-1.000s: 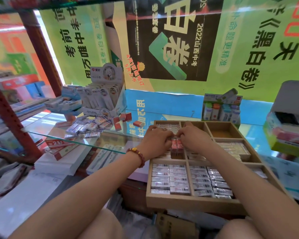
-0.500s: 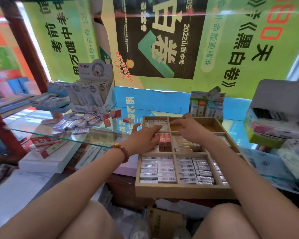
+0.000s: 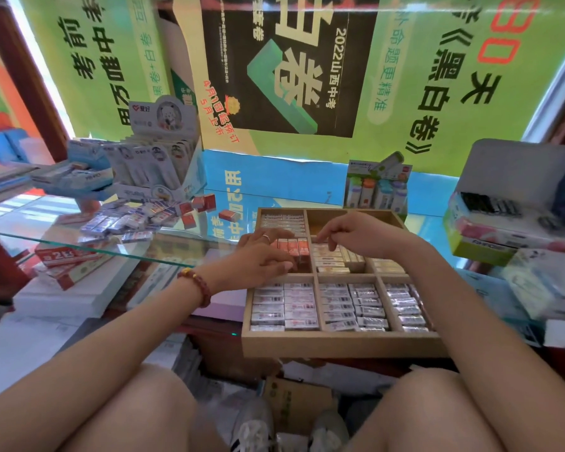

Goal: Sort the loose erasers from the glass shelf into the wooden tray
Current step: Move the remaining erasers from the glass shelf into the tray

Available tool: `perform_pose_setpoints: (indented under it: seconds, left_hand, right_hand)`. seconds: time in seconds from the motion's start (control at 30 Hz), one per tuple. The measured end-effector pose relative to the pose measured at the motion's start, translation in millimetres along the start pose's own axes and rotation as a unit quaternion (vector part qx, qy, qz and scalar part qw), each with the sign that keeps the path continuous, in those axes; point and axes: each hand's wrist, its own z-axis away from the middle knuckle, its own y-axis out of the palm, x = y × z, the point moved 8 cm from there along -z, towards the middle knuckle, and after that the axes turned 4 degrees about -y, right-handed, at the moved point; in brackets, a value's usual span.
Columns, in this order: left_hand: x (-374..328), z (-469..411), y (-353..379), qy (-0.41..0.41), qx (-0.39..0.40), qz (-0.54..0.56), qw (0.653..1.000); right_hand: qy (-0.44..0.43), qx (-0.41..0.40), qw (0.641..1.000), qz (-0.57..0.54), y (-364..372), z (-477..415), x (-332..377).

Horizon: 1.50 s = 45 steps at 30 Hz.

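Red erasers (image 3: pixel 295 246), standing on end in the middle-left compartment of the wooden tray (image 3: pixel 340 344), lie under the straight, spread fingers (image 3: pixel 276 257) of the left hand (image 3: pixel 250 261), which rest flat on them and grip nothing; one finger bears a thin ring (image 3: pixel 266 237). Right hand (image 3: pixel 361 234): fingers (image 3: pixel 331 245) loosely curled, tips pointing down over the cream erasers (image 3: pixel 333 264) in the middle compartment, nothing seen between them; whether they touch cannot be told. Left wrist: bead bracelet (image 3: pixel 197 285), dark red with gold. Tray, front row: three compartments packed with white wrapped erasers (image 3: pixel 284 305) in flat rows; back-left compartment likewise filled. Tray sits at the right end of the glass shelf (image 3: pixel 177 247), its near edge overhanging. Loose erasers (image 3: pixel 128 220), wrapped and pale blue-white, lie heaped on the shelf well left of the tray; several red-and-white erasers (image 3: pixel 203 203) lie between heap and tray, apart from both. Behind the heap: an open white display box (image 3: pixel 157 164). Behind the tray: a small box of coloured correction tapes (image 3: pixel 375 189). Backdrop: green posters (image 3: pixel 437 76) with large black characters.
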Motion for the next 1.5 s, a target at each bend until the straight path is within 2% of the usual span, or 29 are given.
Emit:
perform_pose_setpoints:
  seconds: [0.1, 0.23, 0.33, 0.4, 0.5, 0.57, 0.67, 0.8, 0.93, 1.0, 1.1, 1.3, 1.5]
  left_hand:
    - [4.1, 1.1, -20.4, 0.011, -0.101, 0.123, 0.987]
    - [44.8, 3.8, -49.1, -0.045, -0.246, 0.119, 0.961]
    - [86.0, 11.5, -58.9, -0.116, -0.305, 0.16, 0.932]
    - [111.5, 13.0, -58.5, -0.17, -0.297, 0.148, 0.928]
    - [145.9, 3.1, -60.1, -0.237, -0.261, 0.001, 0.936]
    - [162.6, -3.8, -70.3, -0.261, -0.274, -0.074, 0.923]
    - [182.1, -16.5, -78.7, -0.283, -0.26, -0.105, 0.917]
    - [206.3, -44.7, -70.2, -0.293, -0.164, -0.137, 0.932]
    - [221.0, -64.8, -53.3, -0.278, -0.087, -0.185, 0.938]
    - [220.1, -66.1, -54.3, -0.262, -0.122, -0.186, 0.939]
    - [203.8, -65.1, -56.7, -0.195, -0.194, -0.192, 0.942]
    - [182.2, -60.1, -45.4, -0.139, -0.158, -0.196, 0.958]
    - [153.8, -49.3, -36.5, -0.068, -0.194, -0.095, 0.974]
  right_hand:
    - [-0.006, -0.006, 1.0, -0.007, 0.4, 1.1, 3.9]
    - [-0.014, -0.056, 0.998, -0.032, -0.6, -2.9, 14.7]
    - [-0.019, -0.097, 0.994, -0.05, 5.1, -8.7, 26.1]
    - [-0.029, -0.114, 0.992, -0.053, 11.4, -13.1, 35.5]
    - [-0.043, -0.139, 0.988, -0.045, 17.0, -21.5, 45.5]
    - [-0.047, -0.15, 0.987, -0.046, 18.6, -28.3, 47.3]
    - [-0.041, -0.158, 0.986, -0.032, 19.5, -37.2, 45.5]
    - [-0.017, -0.171, 0.985, -0.01, 18.6, -46.0, 33.6]
    - [0.005, -0.186, 0.983, -0.002, 15.3, -49.3, 18.2]
    - [0.014, -0.194, 0.981, 0.008, 14.0, -50.1, 11.1]
    - [0.024, -0.189, 0.981, 0.025, 15.0, -51.9, 5.3]
    - [0.021, -0.169, 0.985, 0.031, 17.8, -51.9, 10.9]
    - [0.006, -0.199, 0.98, 0.01, 13.5, -50.7, 15.5]
